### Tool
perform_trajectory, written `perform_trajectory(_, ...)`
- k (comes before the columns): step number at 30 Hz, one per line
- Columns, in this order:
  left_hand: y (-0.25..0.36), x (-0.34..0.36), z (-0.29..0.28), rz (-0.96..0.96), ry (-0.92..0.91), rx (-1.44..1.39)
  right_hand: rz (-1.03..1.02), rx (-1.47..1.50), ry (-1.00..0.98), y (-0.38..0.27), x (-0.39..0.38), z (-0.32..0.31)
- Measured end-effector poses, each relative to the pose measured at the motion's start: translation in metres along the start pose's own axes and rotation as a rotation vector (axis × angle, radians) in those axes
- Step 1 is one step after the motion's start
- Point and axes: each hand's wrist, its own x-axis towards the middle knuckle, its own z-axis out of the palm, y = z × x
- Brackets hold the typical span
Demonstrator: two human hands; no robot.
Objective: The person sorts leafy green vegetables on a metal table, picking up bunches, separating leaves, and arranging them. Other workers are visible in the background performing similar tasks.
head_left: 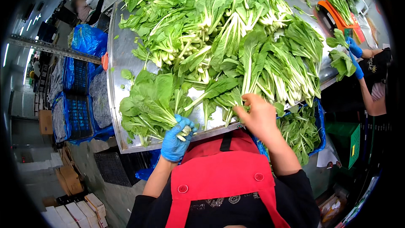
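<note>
My left hand point(178, 138), in a blue glove, is closed round the pale stem ends of a bunch of leafy greens point(154, 101). The leaves fan out away from me over the front left of the metal table point(122, 65). Bare, my right hand point(258, 116) hovers by the table's near edge, next to some loose leaves point(230, 99). Its thumb and forefinger are apart with nothing visible between them; the other fingers are curled and partly hidden. Beyond both hands spreads a large heap of greens with white stems point(206, 21).
A blue-lined crate of greens point(299, 131) stands below the table at my right, near a green crate point(344, 143). Blue-wrapped crates point(78, 114) stack at the left. A co-worker's gloved hands point(355, 57) hold leaves at the right, near an orange scale point(339, 17).
</note>
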Motion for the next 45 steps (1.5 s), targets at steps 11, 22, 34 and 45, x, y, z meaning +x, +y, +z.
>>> perform_trajectory(11, -0.003, 0.004, -0.001, -0.043, -0.02, -0.004, -0.044, -0.454, -0.232, -0.019, 0.004, 0.06)
perform_trajectory(22, 0.006, 0.003, -0.015, -0.047, -0.003, -0.056, 0.166, 0.686, -0.06, -0.022, 0.04, 0.003)
perform_trajectory(34, 0.008, 0.003, -0.013, -0.066, 0.004, -0.071, 0.103, 0.017, 0.136, -0.001, 0.052, -0.021)
perform_trajectory(45, -0.002, 0.006, -0.009, -0.072, -0.032, -0.072, -0.187, -0.306, 0.525, 0.01, 0.019, -0.031)
